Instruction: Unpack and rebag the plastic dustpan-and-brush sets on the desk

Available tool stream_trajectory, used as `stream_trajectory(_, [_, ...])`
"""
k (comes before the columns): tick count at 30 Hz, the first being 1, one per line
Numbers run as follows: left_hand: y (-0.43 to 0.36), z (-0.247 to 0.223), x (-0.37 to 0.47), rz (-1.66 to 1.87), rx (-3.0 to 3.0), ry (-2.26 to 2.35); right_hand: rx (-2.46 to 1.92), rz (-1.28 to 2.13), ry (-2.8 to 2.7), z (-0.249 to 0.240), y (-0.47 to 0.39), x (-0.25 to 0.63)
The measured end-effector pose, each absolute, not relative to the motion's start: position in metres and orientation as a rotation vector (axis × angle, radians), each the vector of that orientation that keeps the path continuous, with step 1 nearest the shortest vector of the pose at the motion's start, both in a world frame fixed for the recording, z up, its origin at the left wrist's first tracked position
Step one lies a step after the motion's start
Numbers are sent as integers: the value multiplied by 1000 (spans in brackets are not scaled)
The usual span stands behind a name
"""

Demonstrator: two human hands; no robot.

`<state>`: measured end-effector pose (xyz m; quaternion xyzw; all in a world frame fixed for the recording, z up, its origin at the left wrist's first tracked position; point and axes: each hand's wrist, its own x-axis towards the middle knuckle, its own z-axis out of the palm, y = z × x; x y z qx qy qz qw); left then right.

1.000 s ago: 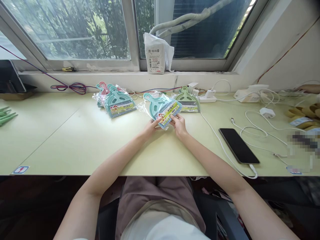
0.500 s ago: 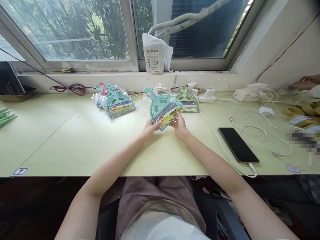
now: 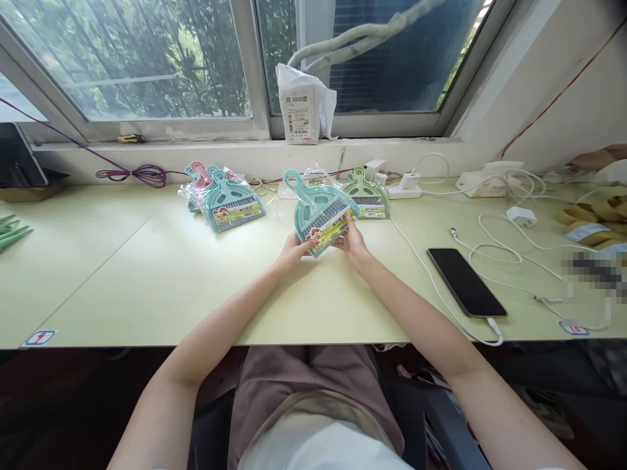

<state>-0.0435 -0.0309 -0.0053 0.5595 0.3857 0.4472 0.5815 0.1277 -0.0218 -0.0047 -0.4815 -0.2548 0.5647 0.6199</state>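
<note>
From my remote station, I have the left hand [image 3: 292, 249] and right hand [image 3: 354, 243] closed on opposite edges of a wrapped teal dustpan set [image 3: 324, 203], tilted over the table [image 3: 147, 281]. It is in hand, seemingly unopened, though glare leaves me unsure; a green set [image 3: 363, 189] and clustered packs [image 3: 230, 199] lie beyond, unheld.

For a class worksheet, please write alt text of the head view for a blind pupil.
A person's left hand and right hand hold a wrapped turquoise dustpan and brush over a pale table. More wrapped dustpans lie to the left, a green dustpan and a phone to the right.
</note>
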Motion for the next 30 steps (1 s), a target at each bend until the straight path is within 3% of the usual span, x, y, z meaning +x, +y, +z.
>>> stream_trajectory(12, [-29,6,-48,1093,1244,919,-799,1415,-865,-5,-23,132])
stream_trajectory(25, [-39,3,-44,628,1371,683,-690,1325,-838,-5,-24,129])
stream_trajectory(30, [-31,2,-47,863,1276,661,-695,1286,-788,-7,-22,127])
